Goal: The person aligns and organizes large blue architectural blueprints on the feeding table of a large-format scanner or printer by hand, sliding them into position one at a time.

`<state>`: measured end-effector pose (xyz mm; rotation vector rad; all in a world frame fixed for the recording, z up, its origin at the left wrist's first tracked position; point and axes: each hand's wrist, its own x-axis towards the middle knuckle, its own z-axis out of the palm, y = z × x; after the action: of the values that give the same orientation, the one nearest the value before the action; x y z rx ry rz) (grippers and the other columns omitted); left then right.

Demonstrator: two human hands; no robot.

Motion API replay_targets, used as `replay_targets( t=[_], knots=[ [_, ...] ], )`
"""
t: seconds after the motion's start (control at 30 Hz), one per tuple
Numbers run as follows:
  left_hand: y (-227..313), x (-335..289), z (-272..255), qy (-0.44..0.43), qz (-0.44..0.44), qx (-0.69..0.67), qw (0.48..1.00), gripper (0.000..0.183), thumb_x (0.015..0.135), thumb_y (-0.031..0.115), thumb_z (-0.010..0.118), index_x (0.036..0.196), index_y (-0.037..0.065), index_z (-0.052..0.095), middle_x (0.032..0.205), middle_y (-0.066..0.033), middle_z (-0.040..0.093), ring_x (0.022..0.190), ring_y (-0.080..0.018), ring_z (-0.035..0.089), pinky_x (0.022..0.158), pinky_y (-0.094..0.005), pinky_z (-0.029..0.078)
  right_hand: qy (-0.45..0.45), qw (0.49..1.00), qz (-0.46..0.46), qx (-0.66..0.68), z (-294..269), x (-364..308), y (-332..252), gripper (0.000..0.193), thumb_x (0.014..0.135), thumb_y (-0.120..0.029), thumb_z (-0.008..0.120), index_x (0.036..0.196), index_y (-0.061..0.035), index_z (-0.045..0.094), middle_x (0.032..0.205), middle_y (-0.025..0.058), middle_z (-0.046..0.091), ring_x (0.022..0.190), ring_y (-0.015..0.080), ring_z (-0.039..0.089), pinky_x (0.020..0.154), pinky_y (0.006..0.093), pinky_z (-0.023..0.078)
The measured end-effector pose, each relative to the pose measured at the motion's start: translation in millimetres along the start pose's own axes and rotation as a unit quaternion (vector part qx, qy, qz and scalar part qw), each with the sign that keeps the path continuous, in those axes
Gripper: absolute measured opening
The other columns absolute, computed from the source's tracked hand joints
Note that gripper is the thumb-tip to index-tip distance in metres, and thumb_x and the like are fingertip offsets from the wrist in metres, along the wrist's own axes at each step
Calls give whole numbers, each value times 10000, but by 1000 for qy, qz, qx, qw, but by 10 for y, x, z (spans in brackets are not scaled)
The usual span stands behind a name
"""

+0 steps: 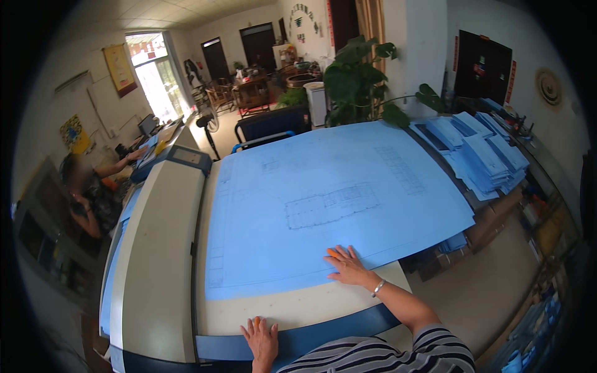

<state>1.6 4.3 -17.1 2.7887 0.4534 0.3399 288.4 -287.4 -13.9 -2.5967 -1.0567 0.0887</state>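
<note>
A large blue sheet with a line drawing (273, 248) lies spread over the cream bed of a wide-format machine (286, 314). Flat on the sheet's near edge rests my right hand (349, 267), fingers spread, with an orange cover on one finger and a silver bangle at the wrist. My left hand (261, 340) lies on the machine's front edge by its blue trim, fingers apart, also with an orange finger cover. Neither hand grips anything. The sheet's right part reaches past the machine bed.
The machine's long cream housing (158, 261) stands on the left. Folded blue sheets (482, 152) are piled on a dark table at right. A leafy plant (357, 81) and a dark chair (273, 124) stand beyond. A seated person (93, 193) is at far left.
</note>
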Motion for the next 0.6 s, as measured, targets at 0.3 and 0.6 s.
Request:
replay_targets(
  t=[0.3, 0.6],
  knots=[
    [-95, -14, 9, -4, -4, -3, 1000, 479, 995, 332, 669, 1335, 5, 589, 1443, -223, 572, 1438, -499, 422, 1224, -692, 180, -71, 997, -16, -8, -247, -241, -242, 952, 835, -625, 780, 1570, -125, 440, 1692, 143, 337, 1605, 372, 183, 1257, 675, 98],
    [45, 246, -119, -10, 50, 4, 999, 568, 980, 355, 696, 1406, 2, 571, 1500, -249, 548, 1468, -474, 410, 1246, -636, 208, 61, 983, -168, -40, -94, -561, -312, 255, 886, -205, 734, 1092, -69, 669, 1269, 111, 660, 1203, 317, 629, 1000, 493, 523]
  ],
)
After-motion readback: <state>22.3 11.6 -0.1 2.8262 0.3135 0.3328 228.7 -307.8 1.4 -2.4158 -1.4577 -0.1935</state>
